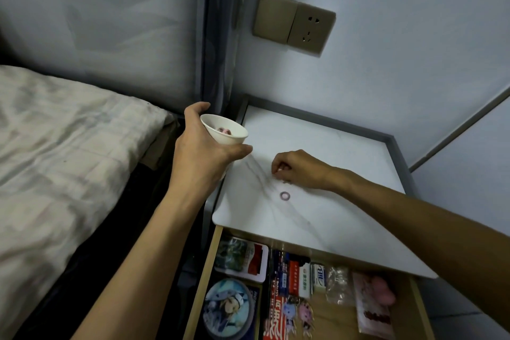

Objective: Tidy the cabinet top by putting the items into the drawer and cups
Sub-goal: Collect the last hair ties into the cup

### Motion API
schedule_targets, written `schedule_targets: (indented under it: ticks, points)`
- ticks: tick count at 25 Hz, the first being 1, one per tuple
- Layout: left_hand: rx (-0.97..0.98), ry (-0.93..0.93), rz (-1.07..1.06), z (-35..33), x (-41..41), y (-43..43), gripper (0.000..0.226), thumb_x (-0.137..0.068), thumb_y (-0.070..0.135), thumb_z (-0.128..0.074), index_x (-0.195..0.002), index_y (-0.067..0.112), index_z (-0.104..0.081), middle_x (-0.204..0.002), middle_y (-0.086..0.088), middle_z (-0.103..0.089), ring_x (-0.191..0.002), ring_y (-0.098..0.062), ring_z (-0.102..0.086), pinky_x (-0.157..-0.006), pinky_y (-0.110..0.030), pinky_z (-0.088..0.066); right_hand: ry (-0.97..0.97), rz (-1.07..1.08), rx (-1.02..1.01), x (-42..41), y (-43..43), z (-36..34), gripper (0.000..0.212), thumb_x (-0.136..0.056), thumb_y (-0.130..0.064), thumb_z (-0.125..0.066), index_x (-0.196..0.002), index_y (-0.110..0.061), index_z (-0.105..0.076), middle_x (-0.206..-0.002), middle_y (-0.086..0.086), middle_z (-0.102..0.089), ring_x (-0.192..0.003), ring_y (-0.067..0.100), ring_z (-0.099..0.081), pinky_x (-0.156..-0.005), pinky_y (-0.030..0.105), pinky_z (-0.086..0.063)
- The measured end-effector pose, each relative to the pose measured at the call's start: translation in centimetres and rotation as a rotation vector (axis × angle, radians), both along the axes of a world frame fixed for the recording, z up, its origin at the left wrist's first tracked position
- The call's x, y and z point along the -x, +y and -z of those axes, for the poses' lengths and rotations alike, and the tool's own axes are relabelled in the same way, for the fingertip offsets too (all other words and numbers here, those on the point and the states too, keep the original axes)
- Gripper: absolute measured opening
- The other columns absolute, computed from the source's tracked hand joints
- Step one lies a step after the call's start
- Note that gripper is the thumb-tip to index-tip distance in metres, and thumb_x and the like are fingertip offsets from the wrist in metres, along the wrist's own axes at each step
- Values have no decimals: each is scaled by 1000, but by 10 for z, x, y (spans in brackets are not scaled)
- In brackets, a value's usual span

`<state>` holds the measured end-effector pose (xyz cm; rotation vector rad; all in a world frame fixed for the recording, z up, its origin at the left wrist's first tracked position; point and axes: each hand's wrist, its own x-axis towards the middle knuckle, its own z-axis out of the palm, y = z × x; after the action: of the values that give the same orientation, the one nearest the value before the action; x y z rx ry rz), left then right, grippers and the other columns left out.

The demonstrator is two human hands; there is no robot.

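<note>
My left hand (201, 146) grips a white paper cup (225, 131) above the left edge of the white marble cabinet top (331, 152); a pinkish item lies inside the cup. My right hand (295, 168) rests on the cabinet top with fingers curled, pinching something small that I cannot make out. A small pinkish ring (284, 195) lies flat on the top just in front of that hand. Below the top, the wooden drawer (202, 279) stands pulled open and holds cards, small boxes, a round badge and packets.
A bed with a pale quilt (63, 163) fills the left side, close to the cabinet. A grey raised rim (397, 152) runs along the cabinet's back and right edges. A wall socket (294, 23) sits above the cabinet.
</note>
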<state>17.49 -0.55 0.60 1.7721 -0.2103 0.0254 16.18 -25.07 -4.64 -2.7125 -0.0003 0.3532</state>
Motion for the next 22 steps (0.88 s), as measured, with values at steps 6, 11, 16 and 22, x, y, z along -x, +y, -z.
schedule_targets:
  ticks: [6, 11, 16, 22]
  points:
    - [-19, 0, 23, 1, 6, -3, 93, -60, 24, -91, -138, 27, -39, -113, 4, -53, -102, -15, -56, -79, -22, -45, 53, -24, -80, 44, -3, 3, 6, -91, -20, -65, -97, -19, -66, -88, -9, -69, -77, 0, -65, -68, 11, -47]
    - [-42, -9, 47, 2, 13, -9, 92, -62, 23, -90, -138, 26, -38, -112, 5, -51, -101, -15, -54, -78, -24, -46, -157, -72, 71, 58, 4, 19, 10, -95, -16, -57, -99, -15, -66, -93, -4, -59, -77, 2, -56, -68, 8, -38]
    - [-65, -8, 70, 3, 15, -16, 93, -62, 21, -90, -139, 26, -37, -114, 4, -51, -101, -16, -54, -76, -22, -46, -125, -157, 255, 59, 2, 15, 11, -96, -17, -54, -98, -12, -64, -98, 0, -58, -86, 16, -58, -75, 25, -45]
    - [-115, -23, 124, 5, 23, -21, 95, -62, 24, -90, -140, 25, -36, -113, 4, -52, -102, -19, -55, -79, -28, -48, -128, -79, 333, 58, 3, 10, 12, -86, -8, -59, -92, -9, -69, -90, 3, -68, -82, 17, -63, -69, 27, -50]
